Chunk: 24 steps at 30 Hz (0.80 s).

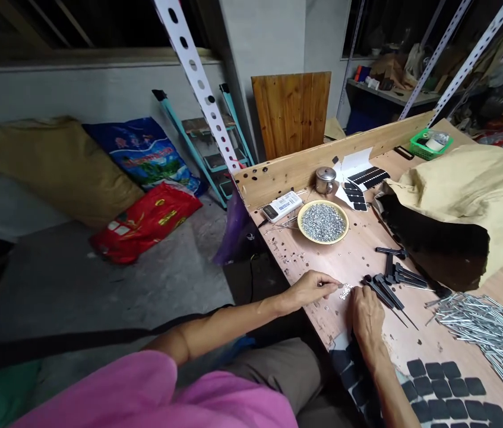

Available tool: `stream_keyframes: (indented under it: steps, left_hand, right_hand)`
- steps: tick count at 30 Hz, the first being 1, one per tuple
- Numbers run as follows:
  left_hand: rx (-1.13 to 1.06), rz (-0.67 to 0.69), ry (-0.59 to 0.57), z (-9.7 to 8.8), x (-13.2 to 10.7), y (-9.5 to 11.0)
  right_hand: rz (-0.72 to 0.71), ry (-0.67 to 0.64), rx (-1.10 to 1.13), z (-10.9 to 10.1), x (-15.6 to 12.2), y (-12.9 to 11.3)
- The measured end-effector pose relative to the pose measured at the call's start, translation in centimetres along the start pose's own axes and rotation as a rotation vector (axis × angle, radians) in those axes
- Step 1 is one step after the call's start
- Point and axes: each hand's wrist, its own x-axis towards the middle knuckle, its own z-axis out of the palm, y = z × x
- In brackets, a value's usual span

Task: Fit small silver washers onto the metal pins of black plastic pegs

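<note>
- Surface (362,236) – pale wood top with a raised board along its far edge; dark specks and loose bits scattered about.
- Beige sack (478,184) lies bulky on the right, its dark inside showing at the near edge.
- Rods (492,336), thin and silvery, heaped loosely at the right, nearer than the sack.
- Black pads (442,389), rounded squares in rows, at the near edge; some partly behind the right forearm.
- Bowl (323,242), yellowish, well filled with small metal bits (323,221); stands beyond the hands.
- Right hand (367,315): fingers curled down at the surface, just beside the small pieces; grip hidden, cannot tell what it holds.
- Left hand (311,290): thumb and fingertips drawn together close by the same pieces – cannot tell whether anything is pinched there.
- Black-handled tools (387,291) lie in a loose cluster just beyond the right hand, some with thin shafts pointing nearer.
- Small pieces (345,292), pale, bunched on the surface between the two hands.
</note>
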Motion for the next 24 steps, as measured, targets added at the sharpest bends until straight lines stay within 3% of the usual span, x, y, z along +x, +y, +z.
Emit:
stream_keyframes:
  steps: [3, 6, 11, 24]
  left_hand:
    - [-0.168, -0.164, -0.108, 0.3, -0.1, -0.2]
    - [-0.230, -0.215, -0.209, 0.9, -0.5, -0.1]
    - [-0.242, -0.128, -0.229, 2.2, -1.4, 0.4]
    - [-0.021, 0.085, -0.243, 3.2, -1.5, 1.2]
  right_hand:
    - [0.029, 0.019, 0.077, -0.8, -0.2, -0.1]
    - [0.157, 0.037, 0.314, -2.3, -0.9, -0.5]
    - [0.458, 0.055, 0.867, -4.9, -2.4, -2.4]
    - [0.572, 0.165, 1.107, -5.3, -4.3, -2.6]
